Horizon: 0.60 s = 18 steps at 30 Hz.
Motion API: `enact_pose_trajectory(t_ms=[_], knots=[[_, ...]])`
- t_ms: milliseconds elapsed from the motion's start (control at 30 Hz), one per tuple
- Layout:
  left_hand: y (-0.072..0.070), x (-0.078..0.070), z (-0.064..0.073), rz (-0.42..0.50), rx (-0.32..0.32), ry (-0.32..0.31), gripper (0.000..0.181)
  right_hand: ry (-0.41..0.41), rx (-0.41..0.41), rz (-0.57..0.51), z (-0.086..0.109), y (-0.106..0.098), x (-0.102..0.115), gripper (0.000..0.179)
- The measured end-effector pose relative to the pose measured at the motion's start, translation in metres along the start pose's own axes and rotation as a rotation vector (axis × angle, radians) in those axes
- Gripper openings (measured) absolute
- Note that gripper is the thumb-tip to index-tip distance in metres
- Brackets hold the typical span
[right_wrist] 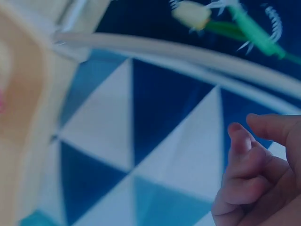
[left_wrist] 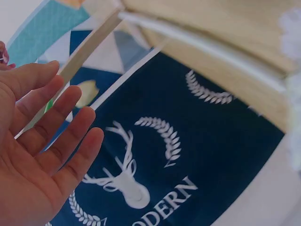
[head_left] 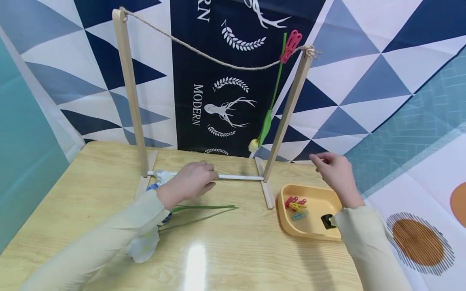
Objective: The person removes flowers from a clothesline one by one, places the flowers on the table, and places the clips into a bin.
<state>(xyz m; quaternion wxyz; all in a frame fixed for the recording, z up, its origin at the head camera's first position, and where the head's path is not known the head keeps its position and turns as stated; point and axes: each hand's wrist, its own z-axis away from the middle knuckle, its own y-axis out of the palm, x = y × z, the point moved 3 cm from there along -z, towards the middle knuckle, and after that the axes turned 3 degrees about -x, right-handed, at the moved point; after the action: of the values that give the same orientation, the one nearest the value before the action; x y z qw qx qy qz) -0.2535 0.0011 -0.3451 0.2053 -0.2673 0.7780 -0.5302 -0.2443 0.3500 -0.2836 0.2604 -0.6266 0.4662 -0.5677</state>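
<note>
A yellow-white tulip [head_left: 265,125] hangs head down from a twine line [head_left: 218,61], held by a pink clothespin [head_left: 292,46]. My left hand [head_left: 191,180] is over the table near the rack's white crossbar [head_left: 240,177]. Its fingers are relaxed and its palm is bare in the left wrist view. Under the left forearm lie flowers with green stems [head_left: 204,207], a white bloom [head_left: 143,247] and blue bits, partly hidden. Raised above a yellow tray [head_left: 282,214], my right hand [head_left: 336,173] has loosely bent fingers and the thumb apart from them, holding nothing.
Two wooden posts [head_left: 132,89] on flat feet carry the twine. Inside the tray are several clothespins [head_left: 298,208], pink, yellow and blue, and a small black object [head_left: 328,221] by the right sleeve. A patterned cloth [head_left: 225,97] stands behind the wooden table [head_left: 247,250].
</note>
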Motion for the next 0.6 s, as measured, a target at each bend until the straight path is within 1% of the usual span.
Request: enact_pose_trajectory(t_ms=[133,233,333,433,500,567,600], knots=[[-0.017,0.005,-0.030,-0.001,-0.029,-0.028,0.010,-0.088,-0.129,-0.015,-0.009,-0.012,0.043,0.045],[-0.028,0.010,-0.051,0.021,-0.053,-0.049,0.011,-0.162,-0.242,-0.053,-0.016,-0.020,0.072,0.040],[-0.040,0.015,-0.070,0.055,-0.053,-0.074,0.014,-0.254,-0.369,-0.118,-0.022,-0.032,0.096,0.035],[-0.051,0.021,-0.090,0.088,-0.051,-0.124,0.019,-0.364,-0.484,-0.209,-0.029,-0.048,0.118,0.031],[-0.059,0.025,-0.103,0.115,-0.050,-0.167,0.023,-0.426,-0.525,-0.239,-0.034,-0.061,0.133,0.030],[-0.065,0.029,-0.116,0.140,-0.060,-0.212,0.027,-0.458,-0.527,-0.228,-0.040,-0.074,0.148,0.030],[-0.068,0.030,-0.122,0.152,-0.064,-0.228,0.028,-0.456,-0.513,-0.206,-0.042,-0.082,0.155,0.031]])
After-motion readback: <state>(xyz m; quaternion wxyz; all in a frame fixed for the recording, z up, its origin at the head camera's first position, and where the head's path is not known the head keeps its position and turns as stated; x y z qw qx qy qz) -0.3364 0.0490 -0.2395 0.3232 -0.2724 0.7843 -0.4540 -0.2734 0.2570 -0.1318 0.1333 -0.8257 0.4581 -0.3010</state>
